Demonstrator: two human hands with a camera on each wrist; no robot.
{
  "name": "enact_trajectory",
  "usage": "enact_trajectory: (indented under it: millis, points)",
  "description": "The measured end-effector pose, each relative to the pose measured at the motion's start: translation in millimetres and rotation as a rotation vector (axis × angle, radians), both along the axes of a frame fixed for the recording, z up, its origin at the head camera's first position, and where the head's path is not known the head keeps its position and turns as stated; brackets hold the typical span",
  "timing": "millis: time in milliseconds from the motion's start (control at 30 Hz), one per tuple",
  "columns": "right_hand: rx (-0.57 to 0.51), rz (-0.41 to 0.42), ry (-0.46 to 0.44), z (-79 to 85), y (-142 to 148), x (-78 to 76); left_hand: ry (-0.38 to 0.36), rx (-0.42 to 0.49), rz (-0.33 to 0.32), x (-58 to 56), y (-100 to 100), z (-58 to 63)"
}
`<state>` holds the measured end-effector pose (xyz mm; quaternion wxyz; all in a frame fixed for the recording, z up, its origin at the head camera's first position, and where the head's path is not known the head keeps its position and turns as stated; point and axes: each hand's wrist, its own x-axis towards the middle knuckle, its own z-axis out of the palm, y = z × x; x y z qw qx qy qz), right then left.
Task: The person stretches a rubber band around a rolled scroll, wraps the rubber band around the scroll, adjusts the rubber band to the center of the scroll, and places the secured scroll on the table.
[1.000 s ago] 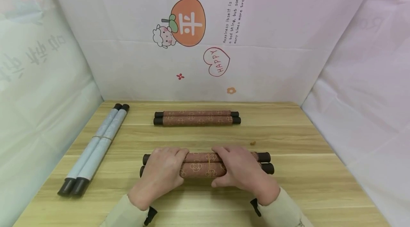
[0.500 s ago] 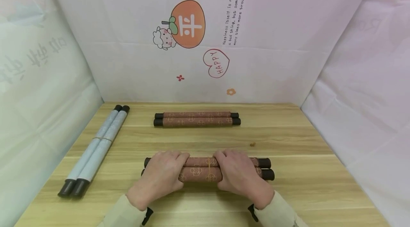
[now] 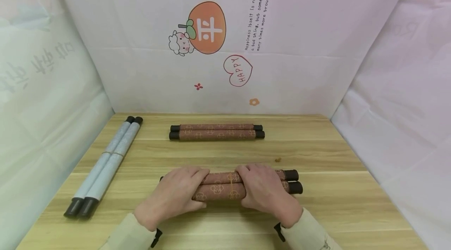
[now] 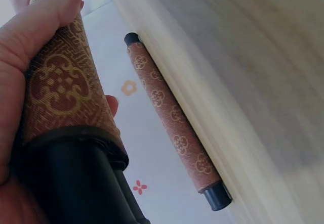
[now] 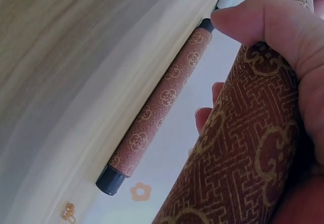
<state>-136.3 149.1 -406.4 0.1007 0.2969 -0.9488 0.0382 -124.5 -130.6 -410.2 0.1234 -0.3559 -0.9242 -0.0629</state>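
A rolled double scroll (image 3: 218, 190) in brown cloth with gold flower patterns and black end caps lies crosswise under both hands. A thin gold band (image 3: 231, 189) circles it near the middle. Toward its left end my left hand (image 3: 176, 191) grips it from above, covering most of the left caps. My right hand (image 3: 265, 192) holds it right of the band, and the black caps stick out beyond that hand. In the left wrist view the thumb lies along the patterned roll (image 4: 61, 90). The right wrist view has the thumb over the cloth (image 5: 238, 143) with fingertips showing on the far side.
A matching brown scroll (image 3: 217, 134) lies crosswise at the back of the wooden table (image 3: 317, 148). At the left lies a pale blue scroll (image 3: 102, 171) tied with a string. A small orange-brown loop (image 3: 278, 160) sits behind the right hand. Printed white cloth (image 3: 289, 77) encloses three sides.
The held scroll has shifted slightly toward me and now tilts a little, its right end farther up in view. My left hand covers more of the left caps. My right thumb has drawn in against the roll.
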Motion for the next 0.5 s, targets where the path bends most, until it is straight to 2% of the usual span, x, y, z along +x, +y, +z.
enact_trajectory:
  millis: [167,400,500]
  points:
    - [-0.015,0.042,0.03,-2.7,1.0,-0.3,0.01,0.007,-0.027,5.7,-3.7,-3.4]
    - [-0.031,0.074,0.015,-6.7,-0.2,1.9,-0.065,0.041,-0.029,15.2,-9.3,-6.3]
    - [-0.032,0.067,-0.006,-6.7,-1.3,1.9,-0.04,0.064,-0.04,18.1,-11.6,-6.4]
